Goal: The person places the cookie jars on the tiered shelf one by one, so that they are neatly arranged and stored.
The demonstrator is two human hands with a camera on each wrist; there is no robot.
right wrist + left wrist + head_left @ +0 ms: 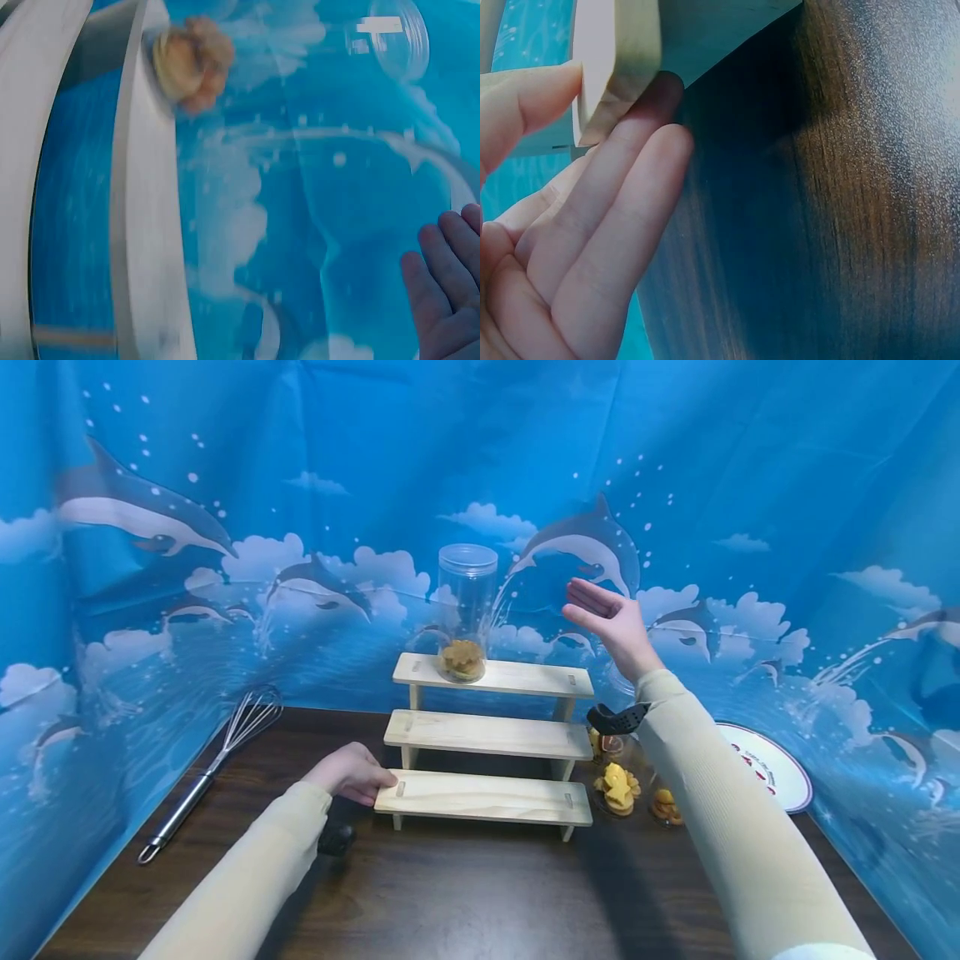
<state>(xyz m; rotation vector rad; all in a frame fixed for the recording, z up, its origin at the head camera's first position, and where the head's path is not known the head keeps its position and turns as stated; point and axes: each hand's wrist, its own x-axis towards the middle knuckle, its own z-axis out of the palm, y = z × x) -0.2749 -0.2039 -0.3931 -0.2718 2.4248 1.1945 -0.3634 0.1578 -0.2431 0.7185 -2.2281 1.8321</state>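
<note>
A three-tier wooden display stand stands on the dark table. My left hand pinches the left end of its lowest shelf; in the left wrist view the thumb is against the board's top and the fingers are under it. On the top shelf a tall clear lidded jar stands upright toward the left, with brown cookies at its bottom. My right hand is in the air to the right of that jar, fingers straight, holding nothing. The jar's cookies look blurred in the right wrist view.
A whisk lies at the table's left. Right of the stand are yellow cookies and more cookies in clear containers, partly behind my right arm. A white plate leans at the far right. A blue dolphin-print cloth hangs behind everything.
</note>
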